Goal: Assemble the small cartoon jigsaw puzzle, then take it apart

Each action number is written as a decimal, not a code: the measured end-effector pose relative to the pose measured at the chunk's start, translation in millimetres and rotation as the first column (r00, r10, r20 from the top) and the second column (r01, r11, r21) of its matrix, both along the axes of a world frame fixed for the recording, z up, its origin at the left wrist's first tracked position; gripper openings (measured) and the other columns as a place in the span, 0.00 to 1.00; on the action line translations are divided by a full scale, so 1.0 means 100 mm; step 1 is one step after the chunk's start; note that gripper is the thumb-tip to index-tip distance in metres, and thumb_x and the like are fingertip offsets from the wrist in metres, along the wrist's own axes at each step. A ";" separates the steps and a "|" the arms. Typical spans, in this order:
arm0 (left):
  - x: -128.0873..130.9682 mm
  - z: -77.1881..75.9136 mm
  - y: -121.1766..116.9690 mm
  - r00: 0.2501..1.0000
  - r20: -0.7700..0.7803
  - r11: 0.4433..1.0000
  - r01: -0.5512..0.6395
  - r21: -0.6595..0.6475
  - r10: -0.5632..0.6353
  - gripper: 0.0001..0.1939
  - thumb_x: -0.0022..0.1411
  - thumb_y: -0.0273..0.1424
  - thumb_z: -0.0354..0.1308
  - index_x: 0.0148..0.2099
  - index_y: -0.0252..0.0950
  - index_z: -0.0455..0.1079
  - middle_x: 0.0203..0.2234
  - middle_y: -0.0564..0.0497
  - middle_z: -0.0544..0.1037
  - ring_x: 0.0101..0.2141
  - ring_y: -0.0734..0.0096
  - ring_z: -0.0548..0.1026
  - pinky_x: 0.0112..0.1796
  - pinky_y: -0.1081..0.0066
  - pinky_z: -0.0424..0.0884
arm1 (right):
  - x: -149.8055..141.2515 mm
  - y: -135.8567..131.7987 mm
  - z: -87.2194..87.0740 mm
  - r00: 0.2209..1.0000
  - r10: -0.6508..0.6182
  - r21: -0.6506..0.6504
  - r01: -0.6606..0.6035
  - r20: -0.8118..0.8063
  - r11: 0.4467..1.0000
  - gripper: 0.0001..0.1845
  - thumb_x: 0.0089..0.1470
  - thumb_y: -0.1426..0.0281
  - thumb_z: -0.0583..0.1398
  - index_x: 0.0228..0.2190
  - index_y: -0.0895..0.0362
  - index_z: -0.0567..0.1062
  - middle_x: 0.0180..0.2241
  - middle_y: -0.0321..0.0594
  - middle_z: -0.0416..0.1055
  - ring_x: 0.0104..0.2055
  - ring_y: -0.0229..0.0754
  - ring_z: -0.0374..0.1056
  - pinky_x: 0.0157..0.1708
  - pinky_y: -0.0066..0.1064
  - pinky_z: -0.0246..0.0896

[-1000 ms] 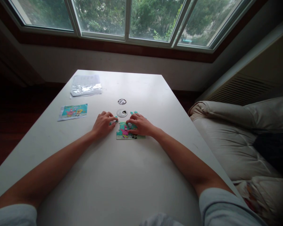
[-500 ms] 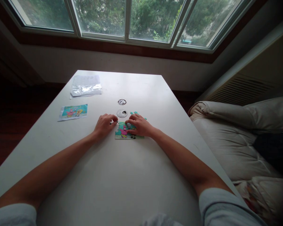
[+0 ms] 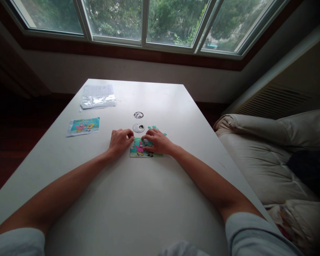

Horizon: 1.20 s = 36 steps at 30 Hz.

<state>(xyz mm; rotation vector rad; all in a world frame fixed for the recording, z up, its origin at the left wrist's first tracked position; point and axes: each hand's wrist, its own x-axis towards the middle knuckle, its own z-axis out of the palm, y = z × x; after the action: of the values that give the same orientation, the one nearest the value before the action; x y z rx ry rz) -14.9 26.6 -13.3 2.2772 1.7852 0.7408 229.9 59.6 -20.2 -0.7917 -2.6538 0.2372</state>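
Observation:
A partly joined jigsaw puzzle (image 3: 139, 150) lies flat on the white table, its picture showing a pink starfish figure against green and teal. My left hand (image 3: 121, 141) is at the puzzle's upper left corner, thumb and forefinger pinched together on a small puzzle piece that they mostly cover. Spread over the right part of the puzzle, the fingers of my right hand (image 3: 158, 141) rest on its surface and hide much of it. Several loose teal puzzle pieces (image 3: 154, 127) lie just beyond that hand, partly hidden by it.
Beyond the puzzle, two round fittings (image 3: 138, 128) are set in the white table (image 3: 138, 199). To the left lies a printed picture sheet (image 3: 84, 126), with a clear plastic bag (image 3: 98, 96) and papers behind it. A pale sofa (image 3: 250, 156) stands along the right side.
My left hand has turned slightly, its fingertips moving in at the puzzle's upper left corner, and the small piece shows less. My right hand stays on the puzzle.

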 end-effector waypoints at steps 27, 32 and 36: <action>-0.10 -0.06 0.07 1.000 -0.004 0.999 0.029 0.027 -0.029 0.09 0.69 0.33 0.54 0.42 0.42 0.77 0.36 0.50 0.80 0.40 0.60 0.74 0.44 0.60 0.61 | 0.02 0.01 0.01 1.000 0.017 0.002 -0.017 0.002 1.000 0.24 0.59 0.52 0.63 0.51 0.53 0.75 0.46 0.48 0.69 0.47 0.51 0.63 0.50 0.44 0.59; -0.17 -0.06 0.09 0.992 -0.027 0.990 0.122 0.070 -0.121 0.08 0.66 0.32 0.57 0.41 0.43 0.79 0.40 0.50 0.80 0.43 0.60 0.72 0.47 0.59 0.62 | 0.05 0.03 0.00 1.000 0.013 0.007 -0.013 0.004 1.000 0.24 0.59 0.52 0.63 0.51 0.53 0.75 0.47 0.48 0.69 0.47 0.51 0.63 0.50 0.44 0.60; -0.17 -0.04 0.06 0.975 -0.100 0.975 0.208 0.075 -0.201 0.08 0.65 0.33 0.59 0.43 0.44 0.80 0.41 0.49 0.79 0.45 0.58 0.71 0.46 0.58 0.64 | 0.08 0.07 -0.02 1.000 0.023 0.003 -0.023 -0.018 1.000 0.23 0.59 0.53 0.63 0.50 0.53 0.76 0.46 0.48 0.70 0.48 0.51 0.63 0.51 0.44 0.60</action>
<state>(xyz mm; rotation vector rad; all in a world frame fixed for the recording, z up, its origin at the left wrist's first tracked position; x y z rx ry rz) -31.8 33.0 -17.5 2.5406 1.5489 0.6977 237.5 66.3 -22.7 -0.7555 -2.6470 0.2453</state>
